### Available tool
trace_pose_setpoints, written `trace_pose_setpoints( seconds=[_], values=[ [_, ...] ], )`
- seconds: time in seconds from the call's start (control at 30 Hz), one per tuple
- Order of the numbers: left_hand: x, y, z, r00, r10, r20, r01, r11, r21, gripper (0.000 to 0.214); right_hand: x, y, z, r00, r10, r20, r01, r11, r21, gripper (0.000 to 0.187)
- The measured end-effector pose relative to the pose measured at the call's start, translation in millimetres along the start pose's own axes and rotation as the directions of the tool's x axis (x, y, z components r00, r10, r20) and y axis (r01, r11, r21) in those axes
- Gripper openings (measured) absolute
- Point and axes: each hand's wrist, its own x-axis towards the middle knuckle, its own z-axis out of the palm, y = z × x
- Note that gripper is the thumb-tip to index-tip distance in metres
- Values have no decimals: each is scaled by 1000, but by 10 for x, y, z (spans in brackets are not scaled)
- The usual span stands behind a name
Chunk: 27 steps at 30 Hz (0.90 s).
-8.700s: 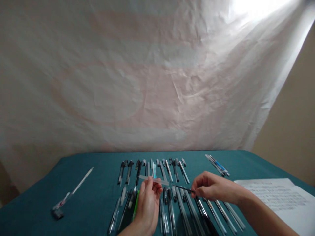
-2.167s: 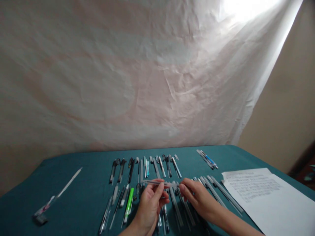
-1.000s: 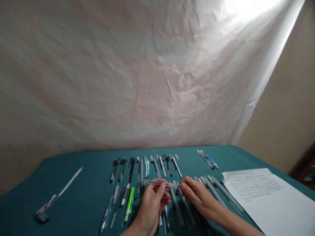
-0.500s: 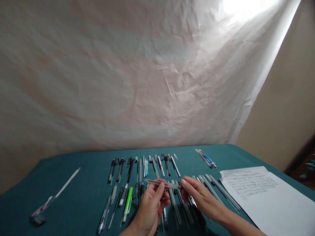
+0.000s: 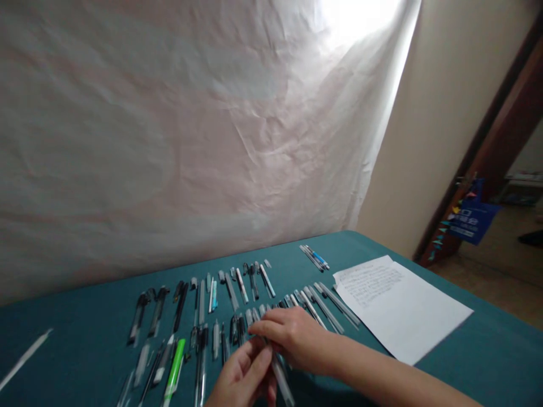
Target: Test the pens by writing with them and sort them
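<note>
Both of my hands meet low over a spread of pens on a teal table (image 5: 487,350). My right hand (image 5: 292,338) curls its fingers round a clear pen (image 5: 280,381) that slants down toward the frame's lower edge. My left hand (image 5: 244,379) sits just below it, fingers closed against the same pen. Several pens (image 5: 229,288) lie in rows beyond the hands. A green pen (image 5: 173,370) lies to the left of my left hand.
A printed white sheet of paper (image 5: 399,305) lies to the right. Two or three pens (image 5: 314,257) rest apart near the table's far edge. A white stick-like item (image 5: 25,356) lies at far left. A crumpled white sheet hangs behind; a doorway stands at right.
The camera has swung right, so everything has shifted left in view. My hands have come closer together and lower, and the clear pen has tilted from level to slanting down.
</note>
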Motion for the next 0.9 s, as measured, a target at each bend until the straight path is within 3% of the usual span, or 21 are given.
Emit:
trace_pose_setpoints(
  seconds=[0.07,0.13,0.23,0.33,0.37,0.43,0.5,0.57,0.7,0.9],
  values=[
    [-23,49,-6,994,111,-17,-106,974,199,26,-13,62,-31,995,69,-71,-71,997,-34,26],
    [-43,83,-34,962,273,7,-244,850,466,21,-60,169,-91,980,144,-138,-145,989,6,26],
    [-35,73,-117,853,477,212,-439,436,785,14,-242,429,-209,926,301,-226,-271,950,155,25],
    [9,23,-208,717,515,469,-545,-5,839,23,-577,775,-319,806,542,-236,-439,817,374,29],
    [24,8,-229,685,507,524,-553,-106,826,27,-714,892,-352,767,601,-223,-474,766,434,31],
    [45,-11,-253,656,484,579,-545,-227,807,30,-1001,1099,-408,691,684,-231,-539,702,465,32],
    [57,-19,-255,651,469,597,-537,-271,799,29,-1276,1249,-450,592,762,-262,-597,633,492,30],
    [69,-24,-248,655,461,598,-536,-274,798,29,-1504,1333,-471,546,799,-253,-615,587,527,28],
    [106,-42,-242,667,445,598,-552,-245,797,28,-1775,1368,-446,505,825,-252,-649,556,520,20],
    [128,-63,-258,676,450,584,-574,-175,800,28,-1900,1401,-323,459,832,-311,-666,554,500,17]
  ],
)
